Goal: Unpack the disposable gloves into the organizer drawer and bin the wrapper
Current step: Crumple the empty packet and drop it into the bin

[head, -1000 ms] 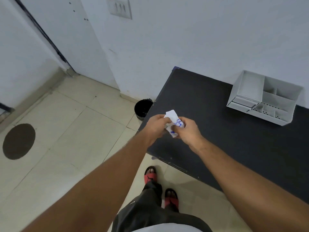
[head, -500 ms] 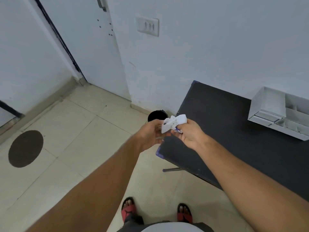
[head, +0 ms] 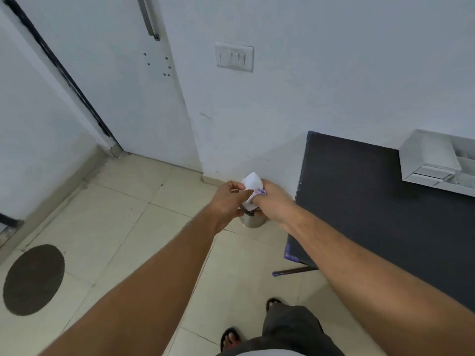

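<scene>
Your left hand (head: 231, 200) and right hand (head: 273, 204) both pinch the crumpled wrapper (head: 253, 185) directly above the bin (head: 252, 221), on the floor beside the counter's (head: 359, 201) left edge.

Plain indoor room, probably a home or small office: white walls are meeting a tiled floor (head: 108, 227), with a door (head: 123, 80), light switch (head: 234, 57) and dark worktop (head: 372, 201).

Crumpled white wrapper (head: 253, 183) w/ blue print, above bin (head: 252, 221)
</scene>
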